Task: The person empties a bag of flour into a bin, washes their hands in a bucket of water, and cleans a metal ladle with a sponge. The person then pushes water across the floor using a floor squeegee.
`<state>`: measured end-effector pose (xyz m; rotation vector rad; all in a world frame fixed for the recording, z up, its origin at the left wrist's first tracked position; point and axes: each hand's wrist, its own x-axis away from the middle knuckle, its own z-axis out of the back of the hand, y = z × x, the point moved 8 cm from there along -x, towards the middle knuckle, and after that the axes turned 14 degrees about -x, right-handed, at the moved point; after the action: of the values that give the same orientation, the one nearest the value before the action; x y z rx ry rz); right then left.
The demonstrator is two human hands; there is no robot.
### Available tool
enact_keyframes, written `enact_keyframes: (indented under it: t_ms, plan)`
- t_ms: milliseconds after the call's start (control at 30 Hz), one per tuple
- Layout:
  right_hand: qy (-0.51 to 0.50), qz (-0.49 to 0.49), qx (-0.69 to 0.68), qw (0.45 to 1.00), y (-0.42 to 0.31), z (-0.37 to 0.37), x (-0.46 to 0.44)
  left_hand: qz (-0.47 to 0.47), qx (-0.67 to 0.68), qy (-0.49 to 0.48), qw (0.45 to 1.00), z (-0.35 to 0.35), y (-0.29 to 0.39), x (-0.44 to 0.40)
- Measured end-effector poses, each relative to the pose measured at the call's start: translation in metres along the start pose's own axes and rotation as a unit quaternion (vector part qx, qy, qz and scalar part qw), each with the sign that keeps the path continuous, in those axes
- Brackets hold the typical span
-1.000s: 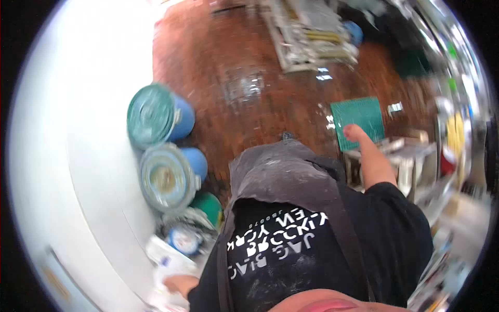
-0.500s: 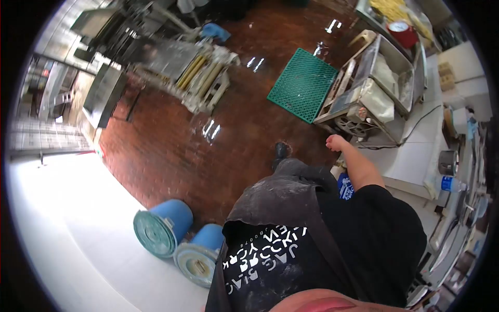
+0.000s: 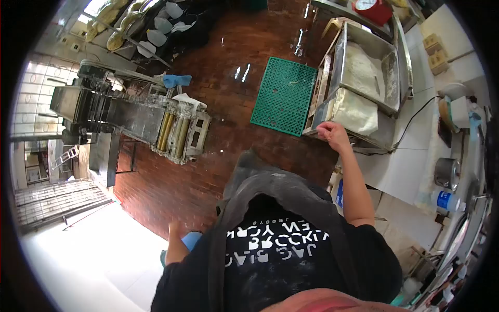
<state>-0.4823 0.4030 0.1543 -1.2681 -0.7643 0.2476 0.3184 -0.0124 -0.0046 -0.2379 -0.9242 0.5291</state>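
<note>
My right hand is raised at the right of the view, its fingers curled in. It appears just in front of the lower corner of a metal machine that holds a pale cloth-like bundle. Whether it touches the machine, or pinches anything small, I cannot make out. My left hand hangs low at the lower left, near a blue bin; its fingers are too small and unclear to read. A dark apron dusted with white covers my front.
A green perforated mat lies on the wet brown floor. At the left stands a long roller machine. Along the right wall, a counter bears a metal pot and a bottle. A red scale sits at the top right.
The view has turned right and moved, bringing the metal machine and mat closer to my right hand. My left hand has come back into view, and the bins have slid mostly out of sight.
</note>
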Motion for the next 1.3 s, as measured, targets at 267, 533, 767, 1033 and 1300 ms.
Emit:
enact_keyframes:
  t_ms: [267,533,767,1033,1300]
  plan:
    - [0.092,0.008,-0.017,0.996,-0.007,0.024,-0.067,0.044,0.455,-0.024,0.889,0.293,-0.026,-0.320]
    - [0.115,-0.069,0.048,0.990,-0.039,0.047,-0.151,-0.191,0.431,0.222,0.853,0.713,0.105,-0.510]
    - [0.022,-0.100,0.063,0.993,-0.069,0.025,-0.290,-0.265,0.516,0.194,0.791,0.807,0.131,-0.481]
    - [-0.252,-0.059,0.228,0.938,-0.093,-0.096,-0.521,0.178,0.526,0.052,0.830,0.383,0.013,-0.366]
    - [-0.428,0.092,0.283,0.853,-0.203,-0.358,-0.529,0.651,0.691,-0.053,0.309,0.135,0.179,-0.024]
